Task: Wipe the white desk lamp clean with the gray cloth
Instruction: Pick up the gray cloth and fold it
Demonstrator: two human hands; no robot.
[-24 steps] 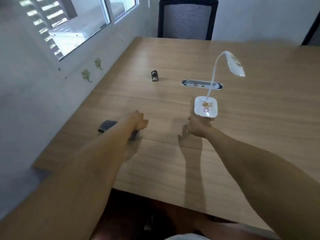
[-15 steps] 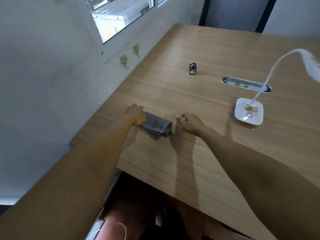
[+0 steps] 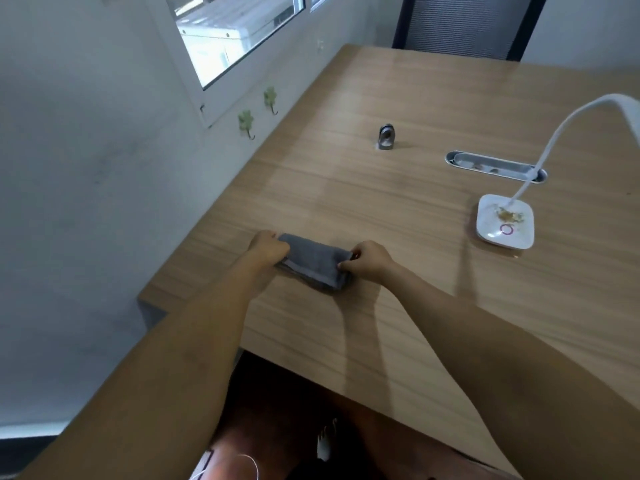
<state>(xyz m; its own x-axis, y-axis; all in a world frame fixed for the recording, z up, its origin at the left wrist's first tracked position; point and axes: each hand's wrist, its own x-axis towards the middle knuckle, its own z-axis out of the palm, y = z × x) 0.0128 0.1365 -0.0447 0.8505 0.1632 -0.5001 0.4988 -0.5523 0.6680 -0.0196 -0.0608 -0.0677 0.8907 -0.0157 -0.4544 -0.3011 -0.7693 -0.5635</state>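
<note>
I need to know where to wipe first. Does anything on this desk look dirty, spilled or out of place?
Yes: the white desk lamp has yellowish-brown crumbs or grime on its square base, beside the neck and above the red ring. Both hands hold the folded gray cloth away from it. Nothing else stands out.

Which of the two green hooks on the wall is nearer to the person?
The lower-left green hook; the other hook sits further along the wall, toward the window.

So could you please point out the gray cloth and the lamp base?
gray cloth (image 3: 313, 263), head view, middle of its folded top face.
lamp base (image 3: 491, 227), head view, bare white area left of the stain.
</note>
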